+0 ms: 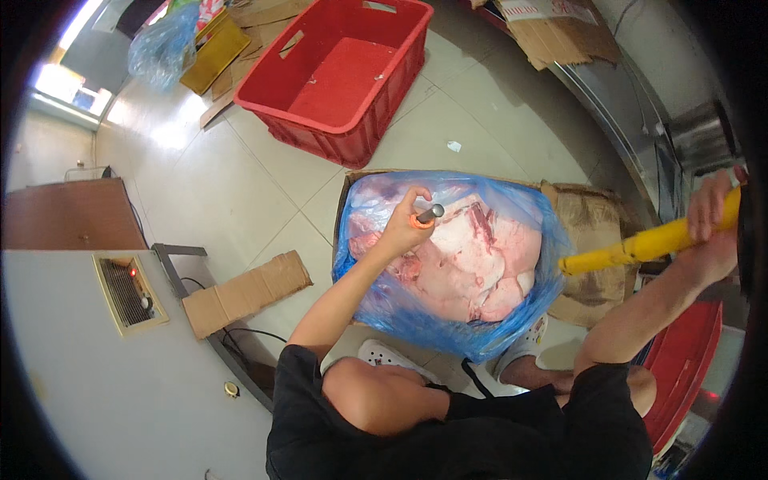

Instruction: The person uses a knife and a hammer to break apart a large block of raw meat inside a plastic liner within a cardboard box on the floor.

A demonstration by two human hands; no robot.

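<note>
Before me, a blue plastic bag (414,336) lines a cardboard box (337,219) filled with pale pink raw meat (456,273). Over this meat, my left hand (405,227) is closed around a metal rod (431,213), whose rounded end points upward. An orange band (421,222) circles the rod at my grip. The rod's lower end is hidden by my hand. My right hand (707,210), raised at the far right, grips a yellow handle (636,247). A dark part at its outer end is cut off by the picture's rim.
A red plastic crate (360,129) stands beyond the box. Flattened cardboard (591,240) lies to the right, and a cardboard strip (247,294) to the left. A white cabinet (198,408) borders my left side. Another red container (684,372) is near my right leg.
</note>
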